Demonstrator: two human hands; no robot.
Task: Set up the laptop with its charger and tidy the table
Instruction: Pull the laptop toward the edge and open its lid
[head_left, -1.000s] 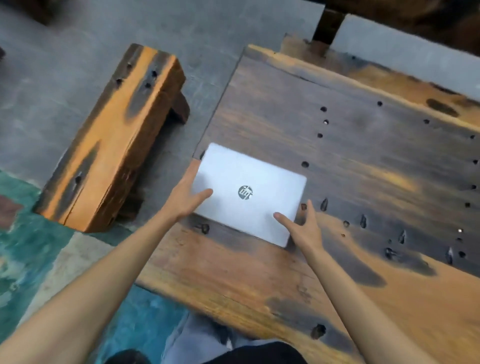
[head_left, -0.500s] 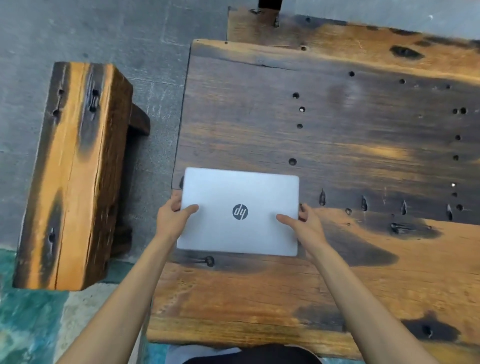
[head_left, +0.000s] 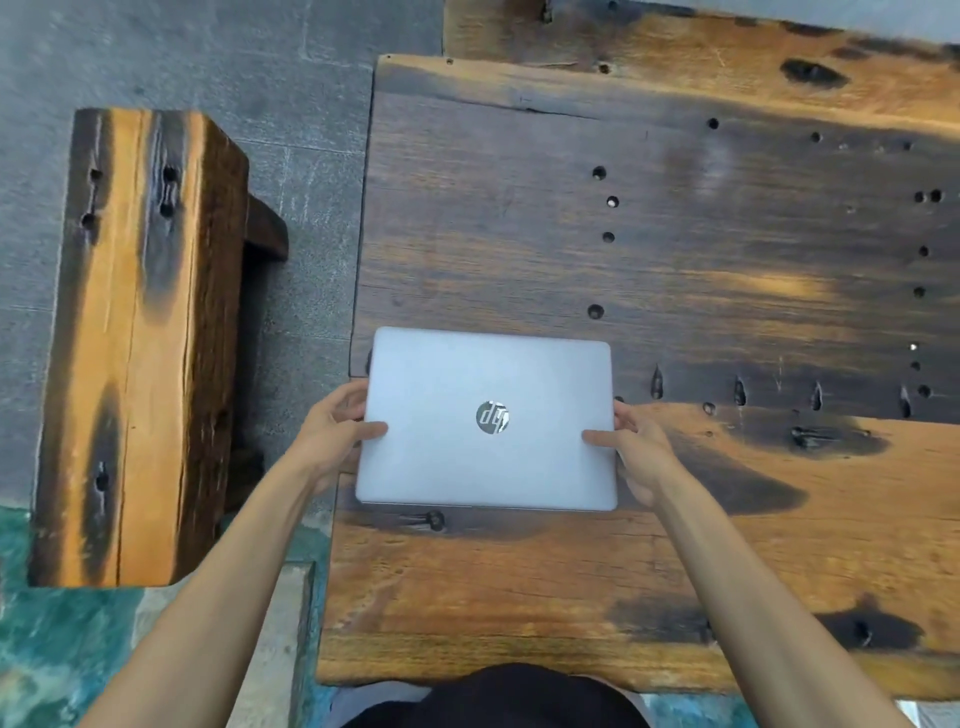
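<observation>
Head view. We look down on a heavy table (head_left: 675, 260) built of thick rustic planks. Its surface is rough-grained, orange-brown with dark charred patches, and it is pierced by many small round holes and a few slot-shaped ones. The near edge is irregular rather than straight. To the left of the table, apart from it, stands a bench (head_left: 135, 343) of the same scorched wood, a long rectangular block with rounded corners, holes and black streaks along the grain. Grey paving (head_left: 234, 67) lies beneath both, giving way to a mottled teal surface toward the bottom left.

The laptop (head_left: 488, 421) is closed. It is a thin, matte silver rectangle with rounded corners and a round, mirror-like logo at the centre of its lid. It sits over the table's left end, close to the left edge, with its long sides roughly parallel to the near edge.

We hold it at both short sides. Our left hand (head_left: 332, 436) clasps the left edge, thumb flat on the lid, fingers curled around the side. Our right hand (head_left: 636, 447) clasps the right edge the same way, thumb on the lid. We cannot tell whether the base touches the wood.
</observation>
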